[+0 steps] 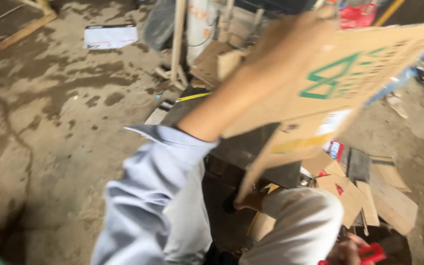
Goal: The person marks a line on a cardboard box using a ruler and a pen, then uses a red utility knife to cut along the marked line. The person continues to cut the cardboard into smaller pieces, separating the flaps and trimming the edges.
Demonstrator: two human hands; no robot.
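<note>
My left hand (315, 27) is raised high and grips the top edge of a large brown cardboard sheet (349, 93) with green markings and a white label. My light blue sleeve runs down from it to the bottom of the view. The sheet hangs tilted, and its lower corner reaches down to a skin-coloured part beside a white sleeve (300, 225). I cannot tell what that part is. My right hand (345, 251) shows at the bottom right edge, closed around a small red tool (372, 253). The whole view is blurred by motion.
Several flat cardboard pieces (379, 196) lie piled on the ground at the right. A dark metal table (251, 147) stands behind the sheet. Wooden posts and clutter (177, 44) are at the top. A white paper (110, 36) lies on the stained concrete floor (50, 127).
</note>
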